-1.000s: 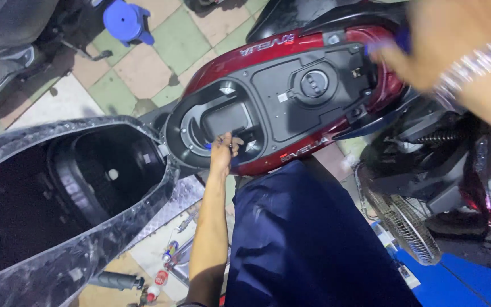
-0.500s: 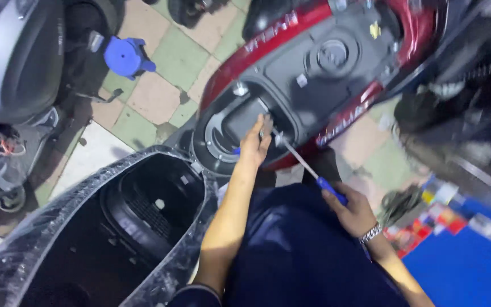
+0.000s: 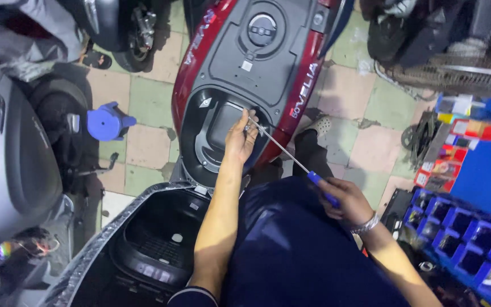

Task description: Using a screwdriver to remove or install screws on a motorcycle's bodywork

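A view from above showed a person leaning over a red scooter (image 3: 305,74) whose seat had been taken away, leaving the black under-seat frame open. The right hand (image 3: 345,199) was closed around the blue handle of a long screwdriver (image 3: 282,149), and the thin metal shaft ran up and to the left into the dark opening (image 3: 217,131) at the near end of the scooter. The left hand (image 3: 240,139) reached into that opening, its fingers curled and pinching the shaft close to the tip, apparently steadying it on a fastener; the fastener itself was hidden under the fingers. The work seemed to be at the point of seating the tip, and the next move would likely call for a straight push and a turn from the right wrist while the left fingers kept the tip from slipping.

A black storage bucket (image 3: 154,244) lay just below the scooter, close beside the left forearm. A blue plastic stool (image 3: 106,122) stood on the tiled floor (image 3: 149,102) to the left, near a grey scooter (image 3: 12,153). Blue parts bins (image 3: 467,239) and small coloured boxes (image 3: 456,142) sat to the right, and a wire fan guard (image 3: 456,71) showed at upper right. The opening's rim left little room for the hands
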